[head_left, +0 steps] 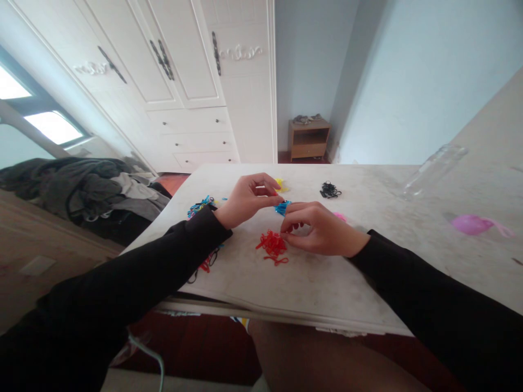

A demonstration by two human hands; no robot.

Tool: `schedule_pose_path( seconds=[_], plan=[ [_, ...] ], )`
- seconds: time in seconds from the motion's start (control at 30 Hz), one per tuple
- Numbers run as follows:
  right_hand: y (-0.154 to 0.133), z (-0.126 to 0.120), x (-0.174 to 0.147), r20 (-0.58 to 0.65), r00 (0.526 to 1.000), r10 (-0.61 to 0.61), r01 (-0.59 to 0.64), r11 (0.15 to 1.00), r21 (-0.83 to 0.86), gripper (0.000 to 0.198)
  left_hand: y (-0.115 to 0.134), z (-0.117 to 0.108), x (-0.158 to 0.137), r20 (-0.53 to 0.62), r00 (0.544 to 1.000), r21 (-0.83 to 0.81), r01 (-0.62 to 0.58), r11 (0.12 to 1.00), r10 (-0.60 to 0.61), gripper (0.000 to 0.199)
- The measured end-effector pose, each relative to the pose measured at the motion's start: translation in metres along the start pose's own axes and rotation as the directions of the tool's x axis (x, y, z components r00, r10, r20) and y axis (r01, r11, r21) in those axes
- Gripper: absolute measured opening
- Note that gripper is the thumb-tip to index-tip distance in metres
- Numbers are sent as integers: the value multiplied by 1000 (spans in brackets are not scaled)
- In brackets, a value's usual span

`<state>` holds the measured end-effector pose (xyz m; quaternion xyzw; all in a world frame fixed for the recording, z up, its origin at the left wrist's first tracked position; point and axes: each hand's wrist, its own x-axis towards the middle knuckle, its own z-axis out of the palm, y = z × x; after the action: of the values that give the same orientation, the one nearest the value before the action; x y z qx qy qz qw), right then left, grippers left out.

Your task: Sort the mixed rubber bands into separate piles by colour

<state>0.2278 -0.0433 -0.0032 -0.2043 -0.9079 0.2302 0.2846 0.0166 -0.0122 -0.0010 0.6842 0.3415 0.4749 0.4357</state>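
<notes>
My left hand [251,198] is pinched above the table, with a bit of red and a dark bit showing at its fingertips, which look like small rubber bands. Just below those fingertips lies a blue pile of rubber bands [281,208], partly covered by my right hand. My right hand [314,226] has thumb and finger closed at the right edge of the red pile of rubber bands [272,245]; what they hold is hidden. Behind my left hand sits a yellow pile [281,184]. A pink pile [340,216] peeks out behind my right hand.
A black pile of bands [330,190] lies farther back on the white table [318,288]. Mixed bands [200,207] lie at the left, partly behind my sleeve. On the right are a clear bottle [435,169] and a pink balloon [472,224]. Clothes [90,190] are heaped beyond the left edge.
</notes>
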Motion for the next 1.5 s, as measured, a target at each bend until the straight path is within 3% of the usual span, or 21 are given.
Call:
schedule_pose_path(
  seconds=[0.23, 0.5, 1.03, 1.5],
  plan=[
    [-1, -1, 0, 20, 1000, 14, -14, 1000, 8, 10, -1, -1, 0, 20, 1000, 17, -1, 1000, 1, 30],
    [1, 0, 1, -70, 997, 16, -19, 999, -36, 12, -2, -1, 0, 38, 999, 7, 5, 1000, -5, 27],
    [0, 10, 1, 38, 999, 30, -30, 1000, 7, 5, 0, 0, 0, 55, 998, 47, -16, 999, 13, 25],
    [-2, 7, 2, 1, 1000, -18, 18, 994, 108, 5, -4, -2, 0, 63, 998, 21, -8, 1000, 7, 24]
  ],
)
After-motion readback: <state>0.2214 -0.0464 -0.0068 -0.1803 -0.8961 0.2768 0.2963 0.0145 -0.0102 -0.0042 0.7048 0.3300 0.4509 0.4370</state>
